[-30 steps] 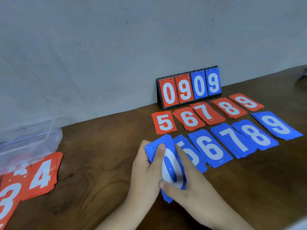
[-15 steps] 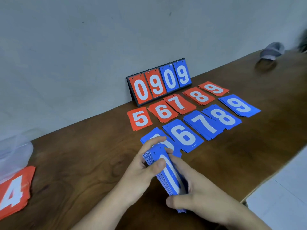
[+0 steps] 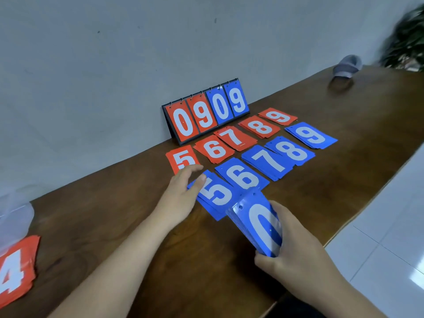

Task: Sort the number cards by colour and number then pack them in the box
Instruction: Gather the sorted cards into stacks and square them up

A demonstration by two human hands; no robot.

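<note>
**Gathering the blue 5s onto the blue stack**

My right hand is clamped around a thick stack of blue cards, a 0 on top, held tilted just above the bench. My left hand is spread, fingers apart, gripping nothing, with its fingertips on the left edge of the blue 5 pile.

I judge the next step is lifting that pile. To do it well, I should pinch it by both long edges so it comes up square, then lay it on the held stack with the punched holes aligned, without nudging the blue 6 pile, which touches it.

Counted on the bench: four blue piles, 5, 6, 7 and 8 overlapping, and 9. Five red piles behind them: 5, 6, 7, 8, 9. One red 4 pile lies far left, beside the clear plastic box, only partly in view. One flip scoreboard reads 0909.
</note>
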